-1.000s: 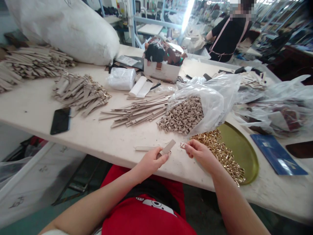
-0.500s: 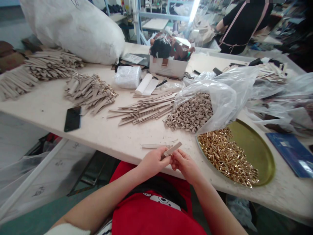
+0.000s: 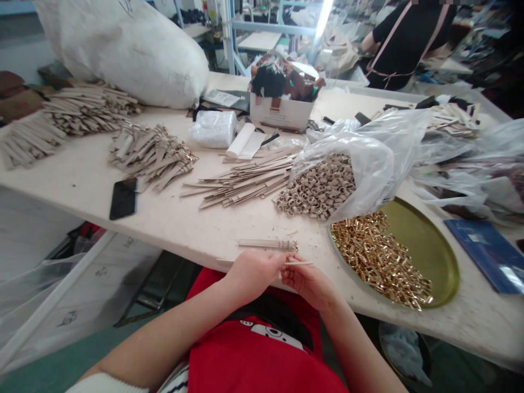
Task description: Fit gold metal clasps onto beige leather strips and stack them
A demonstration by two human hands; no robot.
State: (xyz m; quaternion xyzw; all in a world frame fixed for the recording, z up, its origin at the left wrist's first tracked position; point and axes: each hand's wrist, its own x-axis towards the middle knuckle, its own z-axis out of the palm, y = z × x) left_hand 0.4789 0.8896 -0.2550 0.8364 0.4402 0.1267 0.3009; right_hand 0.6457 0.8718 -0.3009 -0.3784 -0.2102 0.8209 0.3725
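Far left on the pale bench, stacked beige strips are lying below a large white sack. Next right, a fanned pile of beige strips with gold ends is sitting just behind a black phone, which is lying flat near the front edge. Mid-bench, loose long beige strips are spreading toward a clear plastic bag of beige loops, and the loops are spilling from its mouth. A single beige strip with a gold tip is lying alone just beyond my hands.

At the front edge, my left hand is gripping a thin beige strip. My right hand is pinching the same strip from beneath, its fingers meeting the left's. The strip is running level, edge-on, with its free end pointing right. I am unable to tell whether the right hand is holding anything more.

Right of the hands, a round gold metal tray is carrying a heap of small gold clasps. Far right, a blue booklet is lying flat. A person in a black top with pink apron straps is standing beyond the bench.
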